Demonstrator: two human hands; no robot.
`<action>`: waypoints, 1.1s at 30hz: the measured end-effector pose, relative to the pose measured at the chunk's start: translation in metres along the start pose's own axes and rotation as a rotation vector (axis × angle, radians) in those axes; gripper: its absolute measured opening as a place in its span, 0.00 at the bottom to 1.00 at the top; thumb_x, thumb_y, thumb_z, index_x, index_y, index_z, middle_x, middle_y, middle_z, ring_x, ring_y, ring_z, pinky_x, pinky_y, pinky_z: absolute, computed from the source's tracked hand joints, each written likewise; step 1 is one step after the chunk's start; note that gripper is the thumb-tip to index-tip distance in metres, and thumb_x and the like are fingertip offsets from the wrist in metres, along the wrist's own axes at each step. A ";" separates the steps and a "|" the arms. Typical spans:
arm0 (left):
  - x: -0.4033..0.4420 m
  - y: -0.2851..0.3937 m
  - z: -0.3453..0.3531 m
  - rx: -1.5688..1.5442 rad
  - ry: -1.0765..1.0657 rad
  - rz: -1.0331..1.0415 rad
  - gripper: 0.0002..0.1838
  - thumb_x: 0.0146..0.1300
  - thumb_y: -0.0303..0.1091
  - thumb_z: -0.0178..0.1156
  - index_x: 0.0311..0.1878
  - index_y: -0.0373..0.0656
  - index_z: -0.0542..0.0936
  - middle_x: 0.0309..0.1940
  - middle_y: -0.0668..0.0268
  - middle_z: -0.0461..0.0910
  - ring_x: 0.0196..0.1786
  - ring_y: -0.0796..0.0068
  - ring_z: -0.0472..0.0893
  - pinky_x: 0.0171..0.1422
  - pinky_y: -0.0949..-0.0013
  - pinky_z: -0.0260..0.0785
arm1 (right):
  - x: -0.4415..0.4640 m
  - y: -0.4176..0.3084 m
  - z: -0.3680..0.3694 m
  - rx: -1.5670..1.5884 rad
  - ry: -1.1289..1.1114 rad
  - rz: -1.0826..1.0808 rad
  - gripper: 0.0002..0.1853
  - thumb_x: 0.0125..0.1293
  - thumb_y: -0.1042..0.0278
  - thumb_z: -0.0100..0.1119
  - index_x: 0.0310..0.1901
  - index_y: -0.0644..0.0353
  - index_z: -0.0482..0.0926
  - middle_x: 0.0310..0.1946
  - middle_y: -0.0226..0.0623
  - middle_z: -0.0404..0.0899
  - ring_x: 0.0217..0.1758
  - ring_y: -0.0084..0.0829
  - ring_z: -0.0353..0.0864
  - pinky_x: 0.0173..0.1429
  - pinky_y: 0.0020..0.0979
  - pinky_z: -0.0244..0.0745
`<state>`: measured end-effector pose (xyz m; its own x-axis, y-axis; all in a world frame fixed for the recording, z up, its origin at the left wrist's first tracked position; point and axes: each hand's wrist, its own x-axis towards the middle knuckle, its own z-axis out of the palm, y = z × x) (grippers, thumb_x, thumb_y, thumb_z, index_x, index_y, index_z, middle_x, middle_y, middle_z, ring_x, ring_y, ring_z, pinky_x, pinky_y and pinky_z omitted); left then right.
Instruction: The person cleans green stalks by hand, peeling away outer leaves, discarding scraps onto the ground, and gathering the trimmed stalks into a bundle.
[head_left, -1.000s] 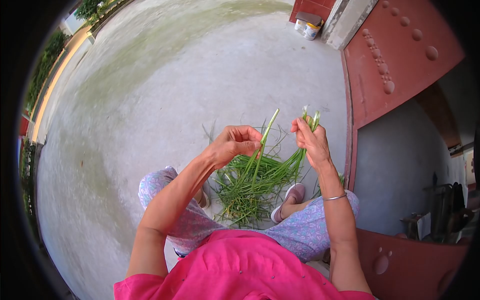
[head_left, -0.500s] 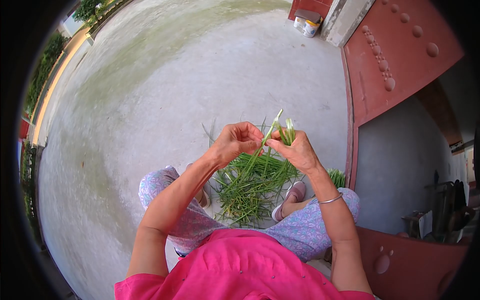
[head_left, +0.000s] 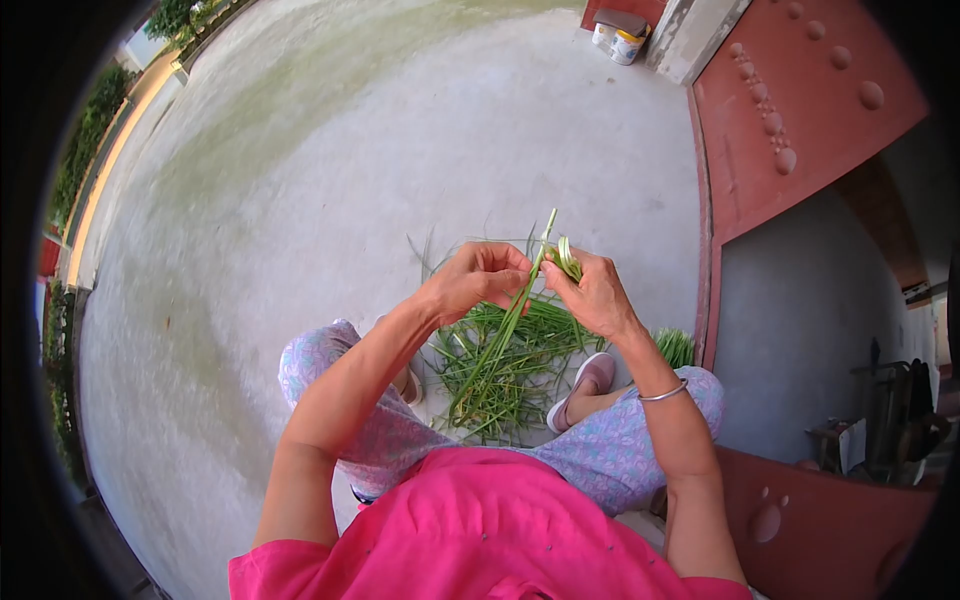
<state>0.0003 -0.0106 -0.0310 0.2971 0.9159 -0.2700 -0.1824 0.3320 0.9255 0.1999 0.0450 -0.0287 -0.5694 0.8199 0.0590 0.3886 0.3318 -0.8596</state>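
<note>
My left hand pinches a long garlic chive, whose pale stem end points up and whose green leaves trail down toward my lap. Close beside it, my right hand is closed around a small bunch of chives with whitish ends curling over the fingers. My right thumb and fingertip are at the stem of the left hand's chive; whether they grip it I cannot tell. Below both hands, a loose pile of chives lies on the concrete between my feet.
A denser clump of green chives sits beyond my right knee. The red metal door stands at the right, with a lidded white bucket at the far back. Grey concrete ground stretches ahead and left.
The chive in my left hand has shifted slightly left and stands more upright. The bunch in my right hand has tipped lower, its ends bending over more. Both hands stay close together.
</note>
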 end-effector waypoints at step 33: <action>0.003 -0.005 0.001 -0.126 -0.097 -0.061 0.05 0.62 0.26 0.61 0.39 0.36 0.78 0.31 0.65 0.80 0.31 0.75 0.81 0.39 0.73 0.76 | 0.007 0.007 -0.006 0.625 -0.010 0.237 0.08 0.62 0.65 0.63 0.31 0.60 0.77 0.23 0.23 0.71 0.21 0.12 0.61 0.24 0.19 0.53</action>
<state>0.0030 -0.0102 -0.0361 0.3991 0.8690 -0.2923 -0.2752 0.4177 0.8659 0.2032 0.0558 -0.0311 -0.5280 0.8321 -0.1698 0.0126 -0.1922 -0.9813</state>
